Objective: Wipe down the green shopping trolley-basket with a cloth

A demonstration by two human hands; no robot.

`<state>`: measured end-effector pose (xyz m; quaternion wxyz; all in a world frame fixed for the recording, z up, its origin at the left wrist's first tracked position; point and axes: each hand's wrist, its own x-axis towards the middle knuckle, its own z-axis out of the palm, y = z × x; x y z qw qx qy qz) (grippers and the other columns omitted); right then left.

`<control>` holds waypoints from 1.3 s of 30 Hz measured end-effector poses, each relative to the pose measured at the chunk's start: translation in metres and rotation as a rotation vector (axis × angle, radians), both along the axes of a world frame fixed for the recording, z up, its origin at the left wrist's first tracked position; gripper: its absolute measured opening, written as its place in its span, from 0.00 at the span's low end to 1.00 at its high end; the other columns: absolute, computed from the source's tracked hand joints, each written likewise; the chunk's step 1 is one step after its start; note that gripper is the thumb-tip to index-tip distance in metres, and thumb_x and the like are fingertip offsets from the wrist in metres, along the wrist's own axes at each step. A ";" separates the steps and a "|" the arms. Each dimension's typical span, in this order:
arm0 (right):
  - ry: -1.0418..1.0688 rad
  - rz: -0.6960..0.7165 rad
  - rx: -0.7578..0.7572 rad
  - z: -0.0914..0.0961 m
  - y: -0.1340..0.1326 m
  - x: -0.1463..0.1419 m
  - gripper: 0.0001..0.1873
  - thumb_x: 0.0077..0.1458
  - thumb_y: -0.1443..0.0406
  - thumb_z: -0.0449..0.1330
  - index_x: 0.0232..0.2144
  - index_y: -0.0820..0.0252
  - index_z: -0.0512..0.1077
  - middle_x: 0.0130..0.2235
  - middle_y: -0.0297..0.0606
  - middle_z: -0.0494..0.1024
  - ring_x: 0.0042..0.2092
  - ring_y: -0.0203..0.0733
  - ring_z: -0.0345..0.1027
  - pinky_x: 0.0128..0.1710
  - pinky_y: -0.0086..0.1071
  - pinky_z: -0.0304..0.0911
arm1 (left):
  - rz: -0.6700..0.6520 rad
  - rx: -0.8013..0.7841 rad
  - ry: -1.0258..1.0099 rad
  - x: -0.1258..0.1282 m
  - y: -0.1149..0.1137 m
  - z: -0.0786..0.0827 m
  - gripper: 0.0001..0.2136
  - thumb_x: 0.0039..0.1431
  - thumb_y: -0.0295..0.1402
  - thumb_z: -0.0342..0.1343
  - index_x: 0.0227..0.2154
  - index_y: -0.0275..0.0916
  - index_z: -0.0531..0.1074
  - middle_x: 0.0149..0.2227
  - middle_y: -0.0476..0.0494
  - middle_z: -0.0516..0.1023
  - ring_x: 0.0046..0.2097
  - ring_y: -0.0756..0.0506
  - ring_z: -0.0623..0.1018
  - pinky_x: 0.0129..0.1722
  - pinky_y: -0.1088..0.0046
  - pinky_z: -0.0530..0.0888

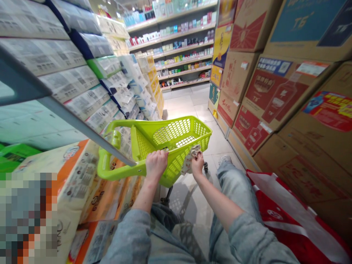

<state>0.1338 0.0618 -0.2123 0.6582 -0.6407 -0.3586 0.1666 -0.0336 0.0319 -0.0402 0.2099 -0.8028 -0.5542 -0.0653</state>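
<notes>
The left forearm (144, 198) and right forearm (220, 201) extend forward from grey sleeves (247, 238), bare to the wrist. The left hand (156, 165) is closed, fingers (162, 156) curled downward, knuckles up. The right hand (197, 164) is closed in a pinch. The hands are near, not touching.

Lime-green lattice-walled plastic shopping basket (170, 146), crumpled off-white grey-flecked cloth (189, 159) at its rim, faded blue jeans (236, 187), red-and-white plastic bag (288, 220), brown cardboard cartons (275, 99) printed red.
</notes>
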 end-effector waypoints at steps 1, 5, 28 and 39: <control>0.021 -0.026 -0.024 0.002 0.006 0.005 0.15 0.49 0.62 0.51 0.36 0.62 0.73 0.42 0.47 0.75 0.44 0.47 0.67 0.48 0.38 0.60 | 0.000 -0.001 -0.001 0.001 0.000 0.000 0.20 0.68 0.38 0.35 0.31 0.36 0.70 0.29 0.38 0.75 0.35 0.40 0.74 0.33 0.65 0.59; 0.060 -0.014 -0.116 0.008 0.027 0.024 0.13 0.47 0.60 0.54 0.29 0.62 0.74 0.32 0.45 0.77 0.38 0.48 0.68 0.41 0.37 0.63 | -0.001 -0.018 -0.020 0.005 -0.001 -0.001 0.20 0.67 0.38 0.35 0.31 0.36 0.70 0.29 0.38 0.75 0.35 0.40 0.74 0.33 0.65 0.59; 0.032 0.064 -0.120 0.008 0.034 0.050 0.14 0.47 0.56 0.54 0.29 0.60 0.72 0.40 0.45 0.75 0.46 0.48 0.67 0.47 0.38 0.61 | -0.007 -0.012 -0.041 0.005 0.003 -0.002 0.21 0.67 0.38 0.34 0.31 0.35 0.71 0.29 0.37 0.75 0.35 0.40 0.74 0.34 0.65 0.59; 0.110 0.094 -0.015 0.006 0.010 -0.016 0.27 0.60 0.50 0.43 0.41 0.63 0.73 0.47 0.49 0.71 0.55 0.47 0.60 0.56 0.38 0.54 | 0.014 -0.041 -0.048 0.008 0.003 -0.001 0.20 0.67 0.38 0.35 0.32 0.35 0.71 0.31 0.36 0.75 0.36 0.41 0.74 0.34 0.65 0.59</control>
